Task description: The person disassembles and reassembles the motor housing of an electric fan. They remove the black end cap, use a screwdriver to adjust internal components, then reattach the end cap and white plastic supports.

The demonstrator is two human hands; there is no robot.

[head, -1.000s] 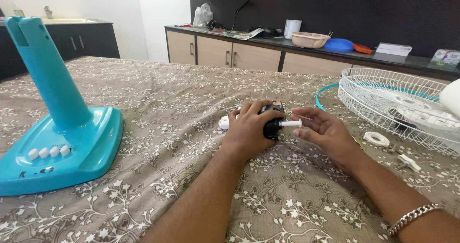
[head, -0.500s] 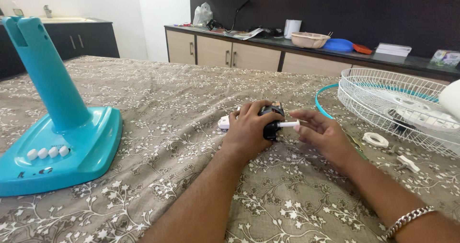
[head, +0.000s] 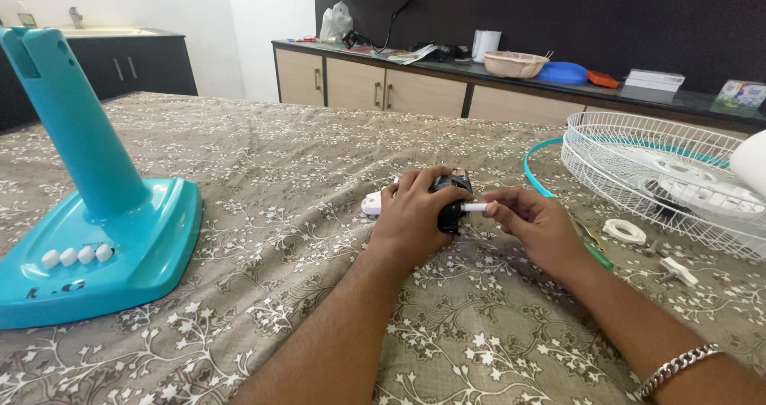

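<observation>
My left hand (head: 413, 216) is wrapped around a small black fan motor (head: 448, 200) that rests on the patterned tablecloth (head: 263, 181); a white part (head: 371, 205) sticks out from under the hand on its left. My right hand (head: 536, 223) pinches the motor's white shaft (head: 474, 207) between thumb and fingers. A metal bracelet (head: 675, 367) is on my right wrist.
A turquoise fan stand and base (head: 92, 213) with white buttons sits at the left. A white wire fan guard (head: 662, 177), a turquoise ring (head: 533, 173), a white ring nut (head: 624, 231) and small white parts (head: 678, 269) lie at the right. A counter with bowls (head: 515, 63) runs behind.
Both hands stay on the motor and shaft with only slight finger shifts; the view has tilted a little.
</observation>
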